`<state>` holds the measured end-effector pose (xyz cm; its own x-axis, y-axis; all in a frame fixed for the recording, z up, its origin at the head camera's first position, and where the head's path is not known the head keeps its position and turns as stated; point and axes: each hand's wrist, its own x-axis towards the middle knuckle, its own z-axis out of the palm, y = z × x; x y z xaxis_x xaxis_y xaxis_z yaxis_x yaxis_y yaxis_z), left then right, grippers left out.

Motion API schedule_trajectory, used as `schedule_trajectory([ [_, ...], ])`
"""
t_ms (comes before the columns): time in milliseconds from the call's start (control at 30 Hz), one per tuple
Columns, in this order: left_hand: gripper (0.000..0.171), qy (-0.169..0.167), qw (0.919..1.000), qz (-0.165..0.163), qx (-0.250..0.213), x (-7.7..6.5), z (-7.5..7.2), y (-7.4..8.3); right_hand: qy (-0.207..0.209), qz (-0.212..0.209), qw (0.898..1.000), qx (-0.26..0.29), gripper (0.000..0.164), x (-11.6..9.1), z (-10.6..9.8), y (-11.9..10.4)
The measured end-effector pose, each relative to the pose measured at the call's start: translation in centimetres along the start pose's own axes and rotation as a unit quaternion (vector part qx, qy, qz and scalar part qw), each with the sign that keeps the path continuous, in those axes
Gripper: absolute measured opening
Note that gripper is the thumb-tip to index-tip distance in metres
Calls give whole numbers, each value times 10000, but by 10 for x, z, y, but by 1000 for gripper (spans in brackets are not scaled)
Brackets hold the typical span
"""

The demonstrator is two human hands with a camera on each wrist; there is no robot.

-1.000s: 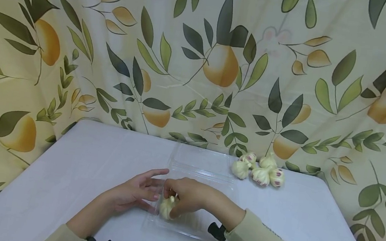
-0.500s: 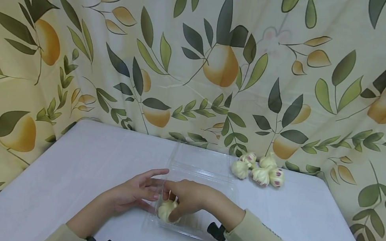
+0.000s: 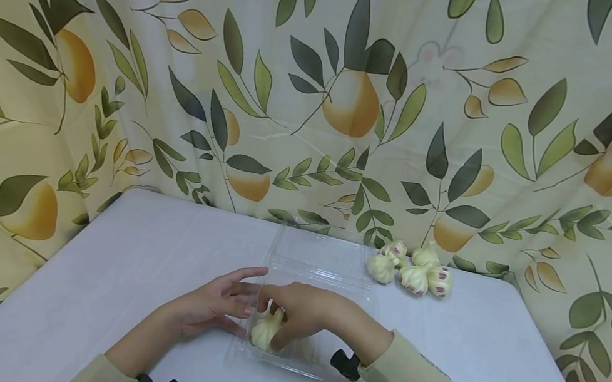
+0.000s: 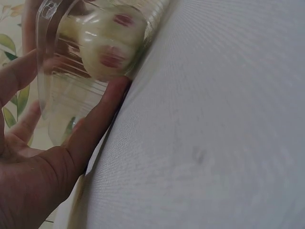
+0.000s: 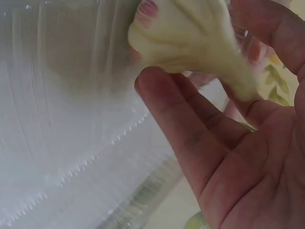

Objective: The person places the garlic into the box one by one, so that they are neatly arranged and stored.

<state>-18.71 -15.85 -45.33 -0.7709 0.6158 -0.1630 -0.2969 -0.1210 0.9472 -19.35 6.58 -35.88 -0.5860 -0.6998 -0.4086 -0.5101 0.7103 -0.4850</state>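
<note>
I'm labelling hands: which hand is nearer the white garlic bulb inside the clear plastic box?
Right: the right hand holds the garlic bulb; the left hand is left of it, touching the plastic box outside.

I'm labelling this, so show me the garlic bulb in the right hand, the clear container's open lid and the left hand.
Garlic bulb (image 5: 186, 38), right wrist view: its pale side.
Open lid (image 3: 326, 254), head view: its clear panel.
Left hand (image 3: 212, 306), head view: its middle.

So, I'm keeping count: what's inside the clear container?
One garlic bulb shows inside the container, near its left end, held by the right hand. In the head view, that hand covers part of the bulb and container floor.
</note>
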Motion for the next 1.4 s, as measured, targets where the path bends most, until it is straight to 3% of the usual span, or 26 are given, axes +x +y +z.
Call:
schedule_trajectory([
  [333,79,10,10000,-23,79,0,1,1,359,-10,9994,-19,57,-29,-21,4],
  [633,79,33,10000,0,61,-1,0,1,999,-410,9889,1019,52,-59,-30,19],
  [967,78,54,10000,-30,23,1,0,-1,1795,-612,9611,2005,54,-81,-22,45],
  [1200,80,70,10000,-36,-14,0,0,-2,2560,-747,9343,2368,52,-92,-16,68],
  [1400,79,14,10000,14,47,-2,1,-2,3198,-570,9139,2434,51,-100,-13,90],
])
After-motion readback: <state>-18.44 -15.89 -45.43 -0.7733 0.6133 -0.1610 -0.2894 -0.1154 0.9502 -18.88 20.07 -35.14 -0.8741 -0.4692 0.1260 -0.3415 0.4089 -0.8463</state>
